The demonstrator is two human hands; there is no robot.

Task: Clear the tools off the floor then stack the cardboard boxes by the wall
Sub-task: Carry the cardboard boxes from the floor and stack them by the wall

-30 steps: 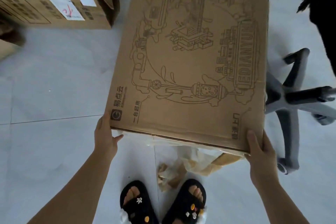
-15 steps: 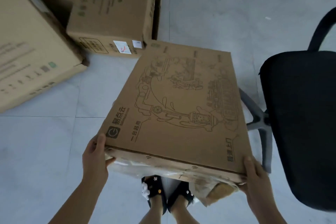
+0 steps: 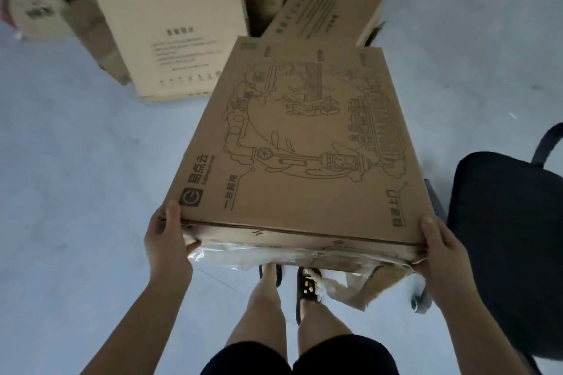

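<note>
I hold a large flat cardboard box (image 3: 301,143) with a line drawing printed on top, lifted off the floor in front of me. My left hand (image 3: 166,240) grips its near left corner, thumb on top. My right hand (image 3: 438,248) grips the near right corner the same way. Clear plastic and torn cardboard hang from the box's open near side. Two more cardboard boxes lie on the floor beyond: one tilted with printed text (image 3: 170,39), one behind the held box (image 3: 323,9).
A black office chair (image 3: 505,253) stands close on my right, its base partly under the box. A cardboard reel (image 3: 33,12) and other blurred cartons sit at the top left. Pale tiled floor (image 3: 76,192) spreads to the left. My sandalled feet (image 3: 307,283) are below the box.
I have raised the box from the floor and straightened up. The view has swung up, bringing more boxes and the reel into sight. Both hands keep their grip on the near corners.
</note>
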